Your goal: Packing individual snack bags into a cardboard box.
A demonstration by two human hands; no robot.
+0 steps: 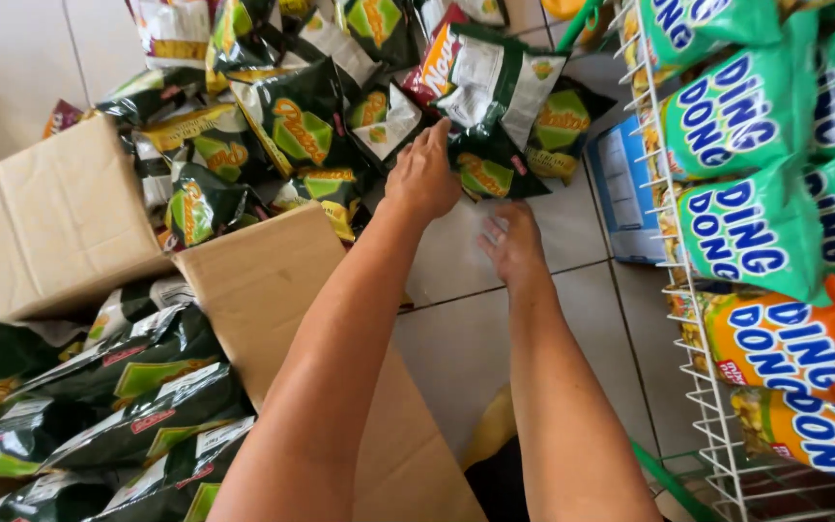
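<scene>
1. Far left: open cardboard box (50, 227), flaps spread, sitting on the tiled floor (466, 329). Inside at the lower left, dark green snack bags (137, 396) lie stacked flat.
2. Above and right of the box: loose pile of green snack packets (273, 126) scattered on the floor, running across the top of the frame.
3. Centre: left hand (424, 174), arm stretched forward over the box flap. Fingers are spread and extended, resting on the near edge of the pile, fingertips touching a dark green packet (490, 169). Hand is flat on it, not closed around anything.
4. On top of that packet: a larger dark bag with a white back panel (495, 82), tilted, beside a red-edged bag.
5. Just right of the left hand: right hand (512, 242), lower, over bare tile, just below the dark green packet. Fingers loosely curled, palm down; holding nothing visible. Contact with the packet: cannot tell.
6. Right of that: a blue flat carton (625, 188) on the floor against the rack.
7. Far right: white wire rack (698, 387) holding green bagged snacks (756, 106) up top and orange ones (785, 343) lower down.
</scene>
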